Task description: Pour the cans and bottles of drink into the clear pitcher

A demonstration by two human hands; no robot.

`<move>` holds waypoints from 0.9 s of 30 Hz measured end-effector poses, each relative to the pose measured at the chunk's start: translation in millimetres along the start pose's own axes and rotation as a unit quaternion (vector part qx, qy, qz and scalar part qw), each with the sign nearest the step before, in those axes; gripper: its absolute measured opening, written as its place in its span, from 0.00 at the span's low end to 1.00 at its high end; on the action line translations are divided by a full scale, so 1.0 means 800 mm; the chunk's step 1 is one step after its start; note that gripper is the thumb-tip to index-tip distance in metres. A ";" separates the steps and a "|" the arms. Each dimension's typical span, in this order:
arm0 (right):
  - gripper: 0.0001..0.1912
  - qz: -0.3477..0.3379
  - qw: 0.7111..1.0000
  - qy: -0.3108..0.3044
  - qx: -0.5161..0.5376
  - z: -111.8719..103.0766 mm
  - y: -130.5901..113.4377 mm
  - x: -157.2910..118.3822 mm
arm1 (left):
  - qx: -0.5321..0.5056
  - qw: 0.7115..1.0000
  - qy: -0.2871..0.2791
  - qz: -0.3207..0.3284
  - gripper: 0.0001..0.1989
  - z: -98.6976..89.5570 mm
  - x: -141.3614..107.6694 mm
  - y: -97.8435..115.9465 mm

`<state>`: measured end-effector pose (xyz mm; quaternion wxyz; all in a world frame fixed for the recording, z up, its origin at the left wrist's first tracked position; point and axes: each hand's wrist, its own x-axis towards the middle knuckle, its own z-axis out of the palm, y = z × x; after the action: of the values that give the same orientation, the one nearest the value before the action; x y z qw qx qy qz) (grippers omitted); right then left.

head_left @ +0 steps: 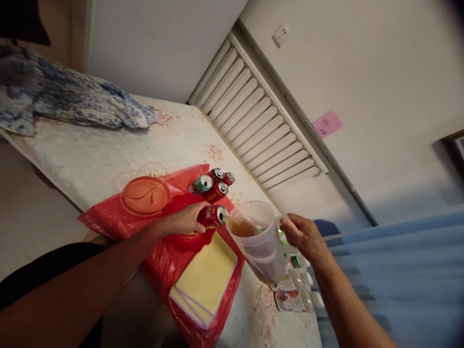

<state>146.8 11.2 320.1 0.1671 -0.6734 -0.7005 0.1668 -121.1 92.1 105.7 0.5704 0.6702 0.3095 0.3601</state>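
Counted: one plastic pitcher; four drink cans stood near the pitcher, one red can at its rim. The left hand gripped the red can, fingers curled; the right hand clasped the pitcher's handle.

The room light is soft and rather dim, palest on the upper wall and the far part of the counter, while the near left falls into heavy shade. The left forearm is darkest toward the bottom corner. Small glints sit on the can tops, and the red plastic shows streaky sheen along its creases. A soft shadow lies on the wall beside the picture frame. The upper right corner blackens (typical wide-lens vignetting), and the whole view leans steeply, stretched toward the edges. Writing on the pink note is too soft to read.
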 end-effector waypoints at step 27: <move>0.29 -0.011 1.000 -0.009 -0.016 -0.004 0.004 0.002 | 0.010 1.000 0.000 -0.001 0.26 0.000 0.003 -0.009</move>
<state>150.6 12.8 321.5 0.1518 -0.6671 -0.7117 0.1595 -119.5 95.0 98.5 0.5637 0.6758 0.3135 0.3567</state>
